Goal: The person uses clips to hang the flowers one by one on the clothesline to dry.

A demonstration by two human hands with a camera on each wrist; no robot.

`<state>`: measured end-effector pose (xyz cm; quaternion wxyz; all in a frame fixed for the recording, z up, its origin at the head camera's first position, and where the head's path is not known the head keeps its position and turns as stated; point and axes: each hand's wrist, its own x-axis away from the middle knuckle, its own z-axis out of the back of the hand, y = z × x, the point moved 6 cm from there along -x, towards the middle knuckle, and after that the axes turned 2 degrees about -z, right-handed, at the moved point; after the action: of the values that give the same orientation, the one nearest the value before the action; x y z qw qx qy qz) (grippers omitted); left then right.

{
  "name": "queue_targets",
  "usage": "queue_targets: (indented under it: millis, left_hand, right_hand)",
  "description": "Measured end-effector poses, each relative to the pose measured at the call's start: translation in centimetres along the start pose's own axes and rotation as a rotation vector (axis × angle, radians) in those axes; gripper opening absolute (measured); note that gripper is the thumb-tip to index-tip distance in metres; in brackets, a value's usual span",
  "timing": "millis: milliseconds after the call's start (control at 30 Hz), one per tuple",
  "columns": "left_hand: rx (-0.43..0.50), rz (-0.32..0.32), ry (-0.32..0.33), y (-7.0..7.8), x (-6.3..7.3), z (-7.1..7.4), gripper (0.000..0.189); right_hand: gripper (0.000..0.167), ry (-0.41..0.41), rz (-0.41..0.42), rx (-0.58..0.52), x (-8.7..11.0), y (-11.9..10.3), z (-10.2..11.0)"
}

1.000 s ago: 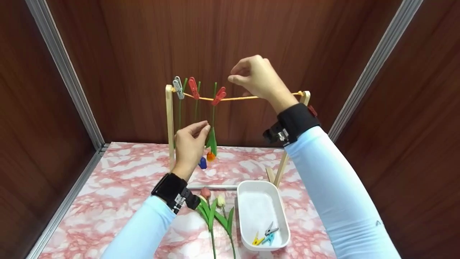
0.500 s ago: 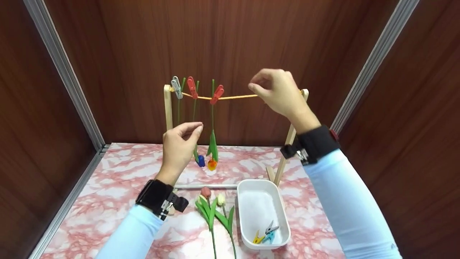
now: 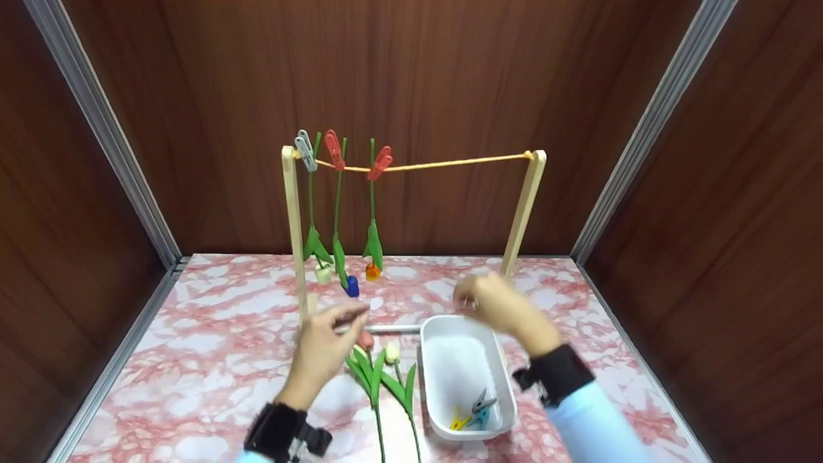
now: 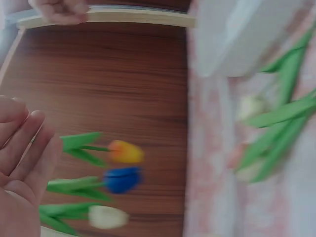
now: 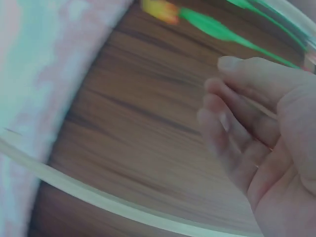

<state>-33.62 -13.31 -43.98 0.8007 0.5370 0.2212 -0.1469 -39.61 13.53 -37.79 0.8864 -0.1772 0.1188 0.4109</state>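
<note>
My left hand (image 3: pixel 325 350), fingers relaxed and holding nothing, hovers just left of a red tulip (image 3: pixel 365 341) on the table. Beside that lies a white tulip (image 3: pixel 393 354) with green leaves. My right hand (image 3: pixel 498 305), blurred and holding nothing, is above the back right of a white tray (image 3: pixel 431 411). Inside the tray are a yellow clothespin (image 3: pixel 459 422), a blue one and a grey one. Three tulips hang upside down from a cord (image 3: pixel 450 164): white (image 3: pixel 323 273) under a grey clothespin (image 3: pixel 305 150), blue (image 3: pixel 352 286) and orange (image 3: pixel 372 272) under red clothespins (image 3: pixel 380 163).
A wooden frame carries the cord between its left post (image 3: pixel 293 218) and right post (image 3: pixel 524 215). Its low crossbar (image 3: pixel 395 328) runs behind the tray. Brown wood panels (image 3: pixel 424 77) enclose the marbled tabletop (image 3: pixel 167 379) at the back and sides.
Both hands have come down from the cord toward the table, the right one farthest, ending over the tray. The three hung tulips stay clipped on the cord.
</note>
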Motion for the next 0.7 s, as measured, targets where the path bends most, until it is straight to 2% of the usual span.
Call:
queue_targets:
  millis: [67, 133, 233, 300, 533, 700]
  left_hand:
    - [0.007, 0.047, -0.024, -1.6, 1.6, -1.0, 0.022]
    - [0.020, 0.058, -0.034, -2.7, 2.8, -1.8, 0.021]
    - [0.028, 0.057, -0.049, -3.8, 4.4, -2.7, 0.019]
    - [0.045, 0.075, -0.073, -4.4, 5.2, -3.1, 0.018]
    - [0.112, 0.162, -0.170, -6.3, 6.6, -4.7, 0.019]
    - [0.125, 0.212, -0.235, -7.4, 6.9, -5.4, 0.021]
  right_hand:
    - [0.016, -0.068, -0.003, 0.008, 1.5, 0.4, -3.3]
    - [0.017, -0.118, -0.017, -0.003, 2.7, 0.6, -5.8]
    - [0.019, -0.217, -0.052, -0.020, 4.4, 0.6, -8.9]
    - [0.023, -0.295, -0.115, -0.048, 5.4, 0.6, -10.7]
    - [0.037, -0.523, -0.352, -0.049, 8.6, 1.1, -14.8]
    - [0.030, -0.582, -0.394, -0.044, 9.6, 1.5, -16.6]
